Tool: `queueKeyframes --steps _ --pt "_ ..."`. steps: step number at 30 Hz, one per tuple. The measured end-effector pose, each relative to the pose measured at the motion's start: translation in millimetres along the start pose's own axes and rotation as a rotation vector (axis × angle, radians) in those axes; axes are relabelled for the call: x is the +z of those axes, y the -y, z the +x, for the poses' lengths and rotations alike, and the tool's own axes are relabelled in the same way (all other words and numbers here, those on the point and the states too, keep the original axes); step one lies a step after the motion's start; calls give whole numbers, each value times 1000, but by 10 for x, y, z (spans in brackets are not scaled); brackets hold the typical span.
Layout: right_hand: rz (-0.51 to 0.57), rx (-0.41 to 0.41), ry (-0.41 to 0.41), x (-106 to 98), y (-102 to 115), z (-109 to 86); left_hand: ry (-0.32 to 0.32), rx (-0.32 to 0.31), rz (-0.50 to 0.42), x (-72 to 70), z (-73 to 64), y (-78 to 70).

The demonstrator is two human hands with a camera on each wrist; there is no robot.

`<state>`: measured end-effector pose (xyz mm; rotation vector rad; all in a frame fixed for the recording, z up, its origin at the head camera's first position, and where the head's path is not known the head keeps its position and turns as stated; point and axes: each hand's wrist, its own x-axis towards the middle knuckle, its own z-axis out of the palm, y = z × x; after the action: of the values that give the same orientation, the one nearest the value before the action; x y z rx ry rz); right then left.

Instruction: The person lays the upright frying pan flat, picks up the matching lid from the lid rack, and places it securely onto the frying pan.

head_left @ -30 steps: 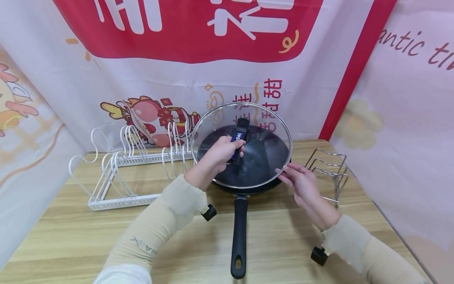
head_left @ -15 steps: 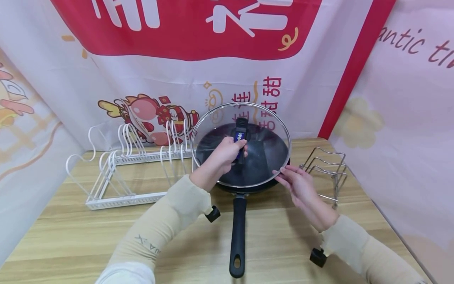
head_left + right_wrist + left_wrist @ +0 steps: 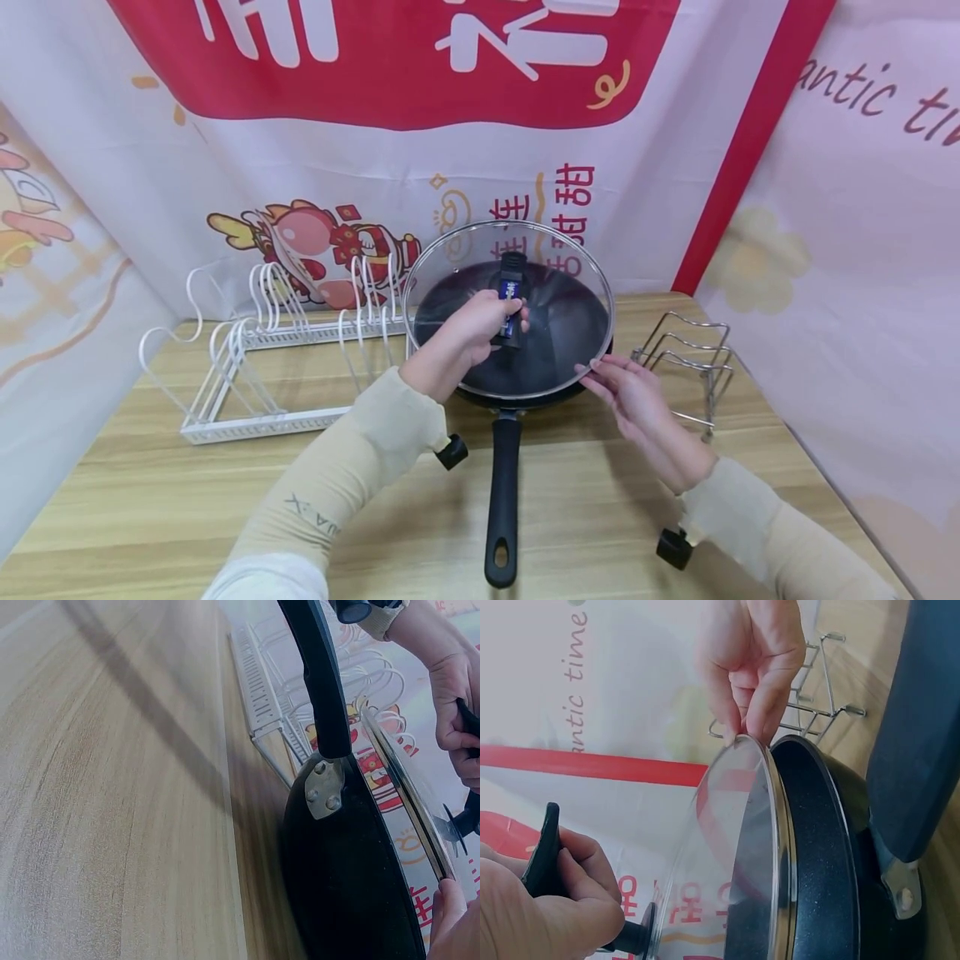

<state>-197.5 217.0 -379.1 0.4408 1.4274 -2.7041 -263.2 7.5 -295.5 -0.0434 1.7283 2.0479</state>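
Observation:
A round glass lid (image 3: 566, 321) with a steel rim is held over a black frying pan (image 3: 829, 855), whose long handle (image 3: 504, 500) points toward me. In both wrist views a gap shows between lid and pan at the near side. My left hand (image 3: 480, 329) grips the lid's black upright handle (image 3: 512, 271), fingers wrapped round it. At the right edge of the lid, my right hand (image 3: 628, 387) pinches the rim between thumb and fingers. The far part of the pan is seen only through the glass.
A white rack (image 3: 258, 427) with several curved loops stands on the wooden table (image 3: 405, 533) to the left. To the right is a smaller chrome wire rack (image 3: 686, 343), close to my right hand. Printed cloth (image 3: 420, 154) hangs behind the pan.
My right hand has slid slightly left and toward me at the lid's rim. My left hand keeps its grip on the lid handle, and the lid has barely shifted.

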Motion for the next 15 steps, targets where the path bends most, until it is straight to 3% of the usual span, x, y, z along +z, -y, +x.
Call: queueKeyframes --steps 8,15 --pt "18 1 2 -4 17 -8 6 -40 -30 -29 25 -50" --pt "19 9 2 -6 -4 -12 13 -37 -15 -68 78 -23"
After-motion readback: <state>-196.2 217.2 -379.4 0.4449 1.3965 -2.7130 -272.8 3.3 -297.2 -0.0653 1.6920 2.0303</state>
